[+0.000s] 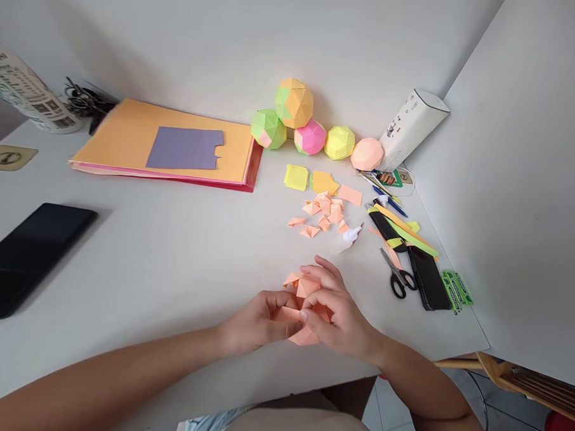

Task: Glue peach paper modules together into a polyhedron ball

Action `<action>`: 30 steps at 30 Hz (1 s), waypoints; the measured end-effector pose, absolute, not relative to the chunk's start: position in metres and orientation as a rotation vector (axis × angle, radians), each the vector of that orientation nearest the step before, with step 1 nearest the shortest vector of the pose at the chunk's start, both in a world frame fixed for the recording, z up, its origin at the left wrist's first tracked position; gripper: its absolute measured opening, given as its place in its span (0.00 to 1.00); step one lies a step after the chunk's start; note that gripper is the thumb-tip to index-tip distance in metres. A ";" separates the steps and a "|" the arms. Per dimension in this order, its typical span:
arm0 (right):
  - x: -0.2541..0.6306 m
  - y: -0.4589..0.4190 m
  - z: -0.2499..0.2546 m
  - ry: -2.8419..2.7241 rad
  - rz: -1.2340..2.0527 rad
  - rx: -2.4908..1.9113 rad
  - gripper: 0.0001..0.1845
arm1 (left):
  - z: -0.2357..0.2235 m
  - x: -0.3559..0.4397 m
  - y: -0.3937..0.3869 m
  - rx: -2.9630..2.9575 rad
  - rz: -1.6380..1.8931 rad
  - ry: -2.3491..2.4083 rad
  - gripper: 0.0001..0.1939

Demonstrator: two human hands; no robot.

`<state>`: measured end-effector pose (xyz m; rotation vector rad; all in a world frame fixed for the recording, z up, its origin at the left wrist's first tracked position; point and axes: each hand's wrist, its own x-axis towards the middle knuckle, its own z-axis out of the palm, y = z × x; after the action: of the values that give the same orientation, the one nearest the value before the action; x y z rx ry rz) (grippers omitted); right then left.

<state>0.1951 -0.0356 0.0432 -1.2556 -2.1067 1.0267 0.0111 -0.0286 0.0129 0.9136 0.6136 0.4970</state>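
Near the table's front edge, a peach folded-paper ball (305, 336), partly built with gaps in its shell, sits between my hands. My left hand (260, 321) pinches its left side, thumb on the outside and index finger bent over the edge. My right hand (338, 312) pinches a joint of the paper with thumb and index finger, its other fingers curved over the far side. The fingers hide much of the ball. Beyond it lie several small folded peach paper pieces (324, 204). A white glue bottle (351, 234) lies just past my right hand.
Several finished paper balls (310, 138) stand by the wall, one stacked on top. Yellow paper squares (296, 177) lie before them. Scissors (399, 284), a phone (428, 279) and paper strips (410, 235) are right. A paper stack (129, 132) and black tablet (33, 255) are left.
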 end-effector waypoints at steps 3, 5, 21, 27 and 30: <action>0.193 -0.037 0.042 -2.129 1.016 -1.232 0.04 | 0.012 0.010 -0.028 0.925 0.483 0.667 0.07; 0.192 -0.038 0.043 -2.146 0.997 -1.218 0.05 | 0.013 0.009 -0.027 0.941 0.489 0.703 0.06; 0.192 -0.035 0.043 -2.138 0.819 -1.010 0.08 | 0.010 0.010 -0.027 0.935 0.486 0.591 0.09; 0.216 -0.021 0.049 -1.723 0.508 -1.154 0.06 | 0.004 0.007 -0.027 0.988 0.475 0.688 0.10; 0.231 -0.003 0.040 -1.496 0.285 -1.342 0.05 | 0.003 0.008 -0.027 0.958 0.467 0.707 0.09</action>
<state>0.2311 -0.0029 0.0398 -1.3417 -1.4959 0.2850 0.0076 -0.0275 0.0032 0.9585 0.7071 0.4667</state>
